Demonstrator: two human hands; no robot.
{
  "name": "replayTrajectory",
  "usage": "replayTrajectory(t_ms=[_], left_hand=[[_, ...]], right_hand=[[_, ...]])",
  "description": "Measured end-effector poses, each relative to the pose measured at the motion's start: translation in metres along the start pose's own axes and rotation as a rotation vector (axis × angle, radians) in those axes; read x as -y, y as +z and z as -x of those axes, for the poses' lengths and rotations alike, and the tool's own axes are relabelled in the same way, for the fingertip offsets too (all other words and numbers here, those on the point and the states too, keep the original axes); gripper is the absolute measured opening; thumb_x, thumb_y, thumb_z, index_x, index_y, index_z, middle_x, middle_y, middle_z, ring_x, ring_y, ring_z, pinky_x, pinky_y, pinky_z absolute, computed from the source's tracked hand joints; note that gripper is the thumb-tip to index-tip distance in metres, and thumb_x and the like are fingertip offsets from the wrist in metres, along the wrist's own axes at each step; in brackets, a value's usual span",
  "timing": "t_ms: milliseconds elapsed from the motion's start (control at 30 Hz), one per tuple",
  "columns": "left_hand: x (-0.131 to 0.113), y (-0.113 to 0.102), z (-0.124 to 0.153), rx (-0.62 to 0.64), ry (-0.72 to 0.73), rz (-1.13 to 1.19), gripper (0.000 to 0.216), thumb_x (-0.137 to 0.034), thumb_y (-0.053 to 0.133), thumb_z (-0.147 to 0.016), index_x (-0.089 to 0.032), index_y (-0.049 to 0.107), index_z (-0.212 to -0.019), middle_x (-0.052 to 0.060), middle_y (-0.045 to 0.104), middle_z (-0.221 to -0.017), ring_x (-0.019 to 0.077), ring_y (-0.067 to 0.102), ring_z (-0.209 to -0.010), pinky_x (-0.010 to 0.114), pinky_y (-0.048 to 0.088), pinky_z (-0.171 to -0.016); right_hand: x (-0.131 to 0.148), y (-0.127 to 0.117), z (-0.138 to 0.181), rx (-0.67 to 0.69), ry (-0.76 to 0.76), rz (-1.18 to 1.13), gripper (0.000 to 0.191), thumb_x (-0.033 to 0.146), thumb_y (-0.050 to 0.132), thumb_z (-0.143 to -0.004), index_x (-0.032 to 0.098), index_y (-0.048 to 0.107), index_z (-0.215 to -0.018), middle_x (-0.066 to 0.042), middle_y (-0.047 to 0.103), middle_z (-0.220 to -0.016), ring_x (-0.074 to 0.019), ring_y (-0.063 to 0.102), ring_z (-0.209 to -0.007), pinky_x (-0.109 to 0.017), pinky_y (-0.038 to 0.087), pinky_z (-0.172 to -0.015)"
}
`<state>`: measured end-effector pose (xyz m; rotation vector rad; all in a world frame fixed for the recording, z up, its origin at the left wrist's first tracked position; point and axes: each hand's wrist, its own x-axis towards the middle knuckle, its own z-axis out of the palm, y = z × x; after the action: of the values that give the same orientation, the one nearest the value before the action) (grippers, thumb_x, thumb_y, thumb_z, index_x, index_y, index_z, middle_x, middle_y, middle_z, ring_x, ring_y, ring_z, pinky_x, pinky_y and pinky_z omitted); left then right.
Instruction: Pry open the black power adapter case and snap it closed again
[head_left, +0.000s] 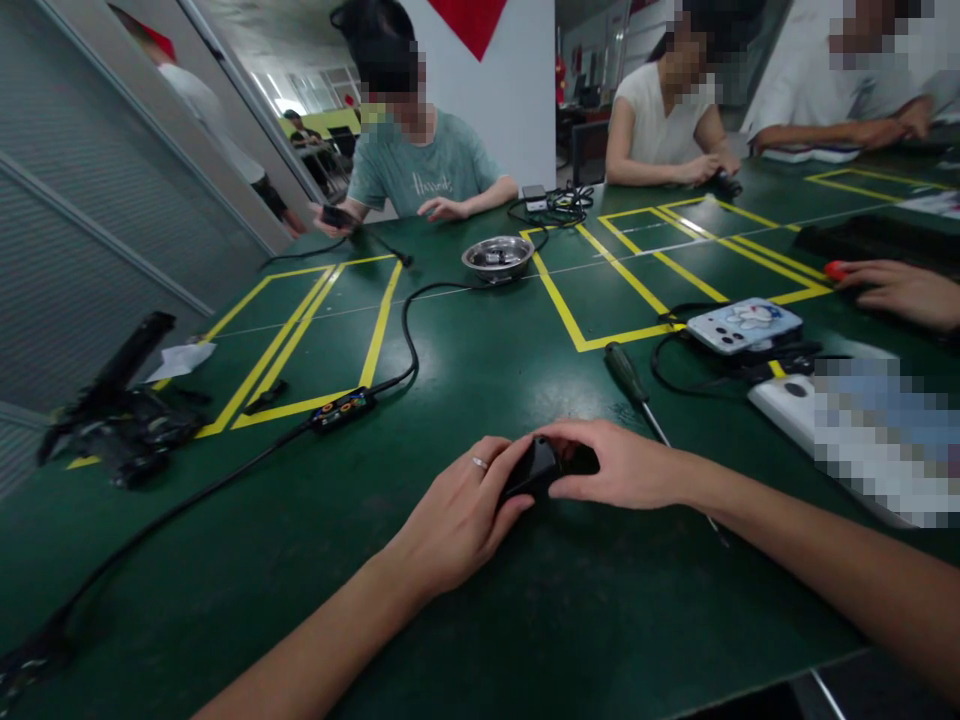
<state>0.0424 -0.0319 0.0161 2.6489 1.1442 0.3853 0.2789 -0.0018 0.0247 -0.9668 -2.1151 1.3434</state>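
Note:
A small glossy black object [536,467] is between my two hands, low over the green table [480,350]; its exact kind is hidden by my fingers. My left hand [457,510], wearing a ring, is closed around its left side. From the right, my right hand [619,465] curls its thumb and fingers about the other end. A screwdriver [628,375] with a dark green handle lies just beyond my right hand, and its shaft runs beneath my right forearm.
A metal bowl [471,268] holds small parts. A black cable with an inline control box [341,410] crosses the left side, near dark device parts [135,430]. A phone in a cartoon case [746,325] lies right. Yellow tape [555,300] marks the table; several people sit around it.

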Motion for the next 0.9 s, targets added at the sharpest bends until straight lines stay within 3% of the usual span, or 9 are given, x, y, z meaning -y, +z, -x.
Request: replayTrajectory(t_ms=[133,233,367,467,567,667,900], left_hand=[[0.001,-0.004,0.000,-0.010,0.034,-0.059,0.057,-0.042,0.046,-0.095,-0.021,0.024,-0.144,0.013,0.047,-0.128,0.0243,0.055,-0.108,0.039,0.050,-0.091],[0.019,-0.018,0.001,-0.035,0.008,-0.160,0.058,-0.046,0.044,-0.095,-0.019,0.027,-0.143,0.014,0.046,-0.132,0.0265,0.051,-0.116,0.042,0.046,-0.098],[0.081,-0.049,0.011,-0.104,-0.298,-0.399,0.051,-0.049,0.035,-0.096,-0.015,0.045,-0.133,0.015,0.049,-0.130,0.0290,0.050,-0.117,0.044,0.038,-0.103],[0.136,-0.070,0.028,-0.008,-0.620,-0.509,0.063,-0.058,0.030,-0.094,-0.010,0.049,-0.130,0.019,0.049,-0.129,0.0341,0.049,-0.116,0.047,0.036,-0.101],[0.173,-0.080,0.045,0.066,-0.751,-0.469,0.072,-0.064,0.027,-0.091,-0.004,0.057,-0.118,0.021,0.059,-0.107,0.0361,0.057,-0.101,0.048,0.043,-0.089],[0.188,-0.080,0.052,0.104,-0.768,-0.409,0.073,-0.066,0.029,-0.090,-0.005,0.058,-0.117,0.019,0.059,-0.106,0.0330,0.059,-0.097,0.043,0.045,-0.086],[0.189,-0.080,0.050,0.092,-0.736,-0.332,0.065,-0.063,0.041,-0.088,-0.011,0.059,-0.123,0.013,0.054,-0.112,0.0272,0.058,-0.100,0.036,0.043,-0.090]], right_hand=[[-0.002,-0.001,-0.002,-0.008,0.026,-0.113,0.046,0.038,0.071,-0.078,0.020,0.058,-0.119,-0.006,0.067,-0.110,-0.0192,0.062,-0.098,-0.038,0.049,-0.089],[-0.008,-0.002,-0.005,-0.096,0.043,-0.350,0.047,0.035,0.073,-0.076,0.018,0.055,-0.116,-0.008,0.064,-0.113,-0.0195,0.062,-0.102,-0.039,0.048,-0.093],[-0.012,-0.014,-0.006,-0.258,0.051,-0.620,0.040,0.030,0.072,-0.077,0.017,0.052,-0.110,-0.011,0.062,-0.119,-0.0195,0.061,-0.107,-0.038,0.047,-0.097],[-0.013,-0.022,-0.008,-0.331,0.073,-0.687,0.034,0.035,0.063,-0.085,0.017,0.051,-0.111,-0.014,0.061,-0.123,-0.0212,0.061,-0.110,-0.041,0.046,-0.100],[-0.017,-0.026,-0.010,-0.402,0.143,-0.694,0.036,0.044,0.056,-0.088,0.016,0.052,-0.109,-0.016,0.064,-0.119,-0.0229,0.065,-0.104,-0.041,0.050,-0.094],[-0.022,-0.027,-0.013,-0.426,0.192,-0.740,0.045,0.052,0.048,-0.090,0.013,0.053,-0.112,-0.019,0.066,-0.115,-0.0229,0.068,-0.093,-0.040,0.052,-0.089],[-0.036,-0.037,-0.015,-0.575,0.254,-0.896,0.046,0.048,0.031,-0.096,0.014,0.049,-0.121,-0.018,0.070,-0.110,-0.0218,0.069,-0.083,-0.042,0.054,-0.081]])
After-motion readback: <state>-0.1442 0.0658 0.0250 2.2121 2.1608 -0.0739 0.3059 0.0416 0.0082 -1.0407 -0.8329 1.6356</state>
